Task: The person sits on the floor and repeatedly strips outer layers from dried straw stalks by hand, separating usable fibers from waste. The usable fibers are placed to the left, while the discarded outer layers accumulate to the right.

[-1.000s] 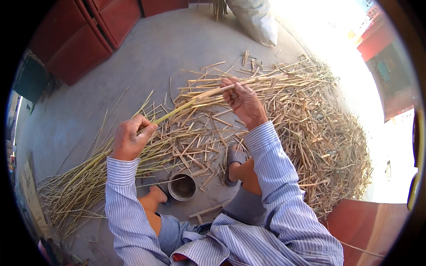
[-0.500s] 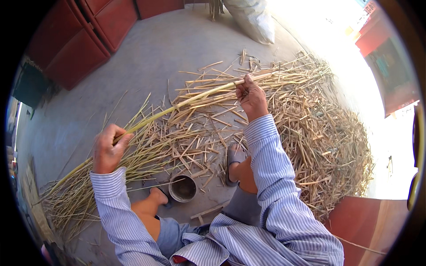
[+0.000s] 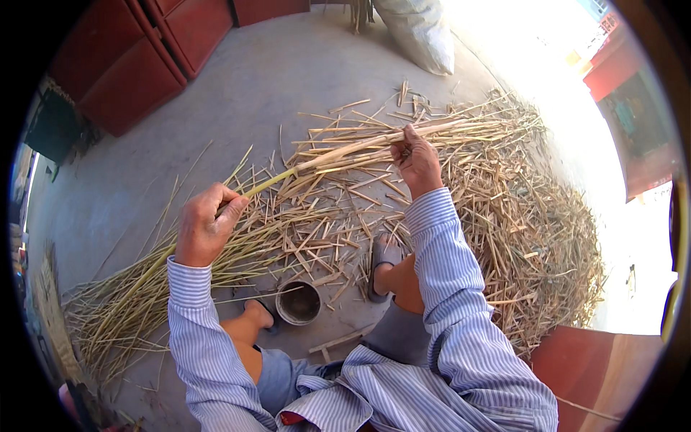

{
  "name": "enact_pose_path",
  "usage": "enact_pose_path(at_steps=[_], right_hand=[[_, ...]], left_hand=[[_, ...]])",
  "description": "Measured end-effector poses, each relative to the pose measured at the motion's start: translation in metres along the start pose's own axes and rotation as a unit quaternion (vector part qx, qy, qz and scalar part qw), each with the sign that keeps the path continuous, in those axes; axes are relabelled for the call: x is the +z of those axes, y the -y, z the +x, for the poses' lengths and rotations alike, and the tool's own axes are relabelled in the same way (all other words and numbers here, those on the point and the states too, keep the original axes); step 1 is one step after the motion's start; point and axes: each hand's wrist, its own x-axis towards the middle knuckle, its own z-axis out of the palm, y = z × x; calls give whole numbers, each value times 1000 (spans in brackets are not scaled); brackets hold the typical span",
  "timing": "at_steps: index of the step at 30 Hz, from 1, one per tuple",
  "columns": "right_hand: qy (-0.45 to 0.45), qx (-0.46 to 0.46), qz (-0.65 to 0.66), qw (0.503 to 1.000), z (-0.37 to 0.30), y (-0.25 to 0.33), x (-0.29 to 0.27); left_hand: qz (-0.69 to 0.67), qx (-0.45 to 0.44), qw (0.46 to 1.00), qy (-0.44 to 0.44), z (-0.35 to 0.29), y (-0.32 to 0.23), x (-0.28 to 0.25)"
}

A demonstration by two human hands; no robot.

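Observation:
A long yellow-green reed-like stalk (image 3: 271, 182) stretches between my hands, slanting up to the right. My left hand (image 3: 205, 223) is closed around its greener part, and the tail runs back over a bundle of thin stalks (image 3: 119, 317) on the floor. With fingers pinched, my right hand (image 3: 419, 164) grips the stalk's pale, dry-looking length (image 3: 345, 150); the exact contact is partly hidden by the fingers. Beneath and between the hands lie loose straw-coloured pieces (image 3: 317, 234). A large heap of dry husks (image 3: 518, 245) rises beside my right forearm.
A round metal pot (image 3: 298, 303) stands between my feet, near a small wooden piece (image 3: 342, 340). Red padded seats (image 3: 129, 72) are at the far left, a white sack (image 3: 417, 36) at the back. A red panel (image 3: 583, 360) borders the heap at the lower right.
My left hand has moved right and slightly up, closer to my right hand. More of the stalk's pale length now shows between them. The right hand keeps its pinch.

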Motion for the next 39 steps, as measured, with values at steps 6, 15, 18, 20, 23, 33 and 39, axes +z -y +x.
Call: enact_pose_path(at_steps=[6,15,18,20,23,33,39], right_hand=[[86,62,119,987,-30,5,27],[171,76,-15,982,-55,-45,75],[141,89,-19,986,-54,-46,72],[146,101,-33,984,-52,-44,66],[121,105,-45,986,-51,-37,62],[59,25,4,998,-18,-6,21],[104,54,-15,993,-41,-38,53]], left_hand=[[6,-48,998,28,0,1,5],[94,51,992,-62,10,-16,32],[189,119,971,-91,6,-18,39],[192,142,967,-86,4,-20,39],[180,127,974,-62,-2,-24,20],[-13,-108,994,19,-31,1,-63],[119,77,989,-36,-8,-12,-1]])
